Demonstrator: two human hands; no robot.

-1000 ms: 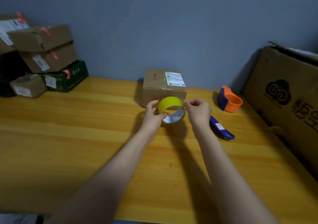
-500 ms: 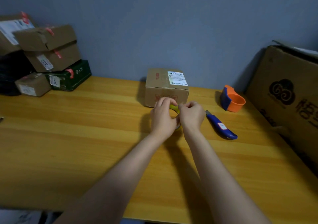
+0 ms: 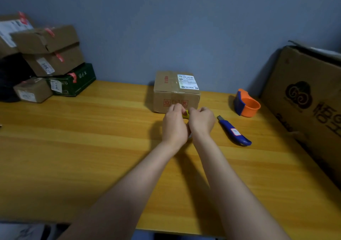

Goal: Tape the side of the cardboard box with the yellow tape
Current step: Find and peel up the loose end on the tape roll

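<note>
Blue-grey wall backs a wooden tabletop (image 3: 92,147), where the cardboard box (image 3: 176,92) stands near the wall. Just in front of it, the left hand (image 3: 174,124) and right hand (image 3: 201,120) meet, fingers closed around the yellow tape (image 3: 186,114), mostly hidden between them. A blue utility knife (image 3: 234,131) lies to the right
</note>
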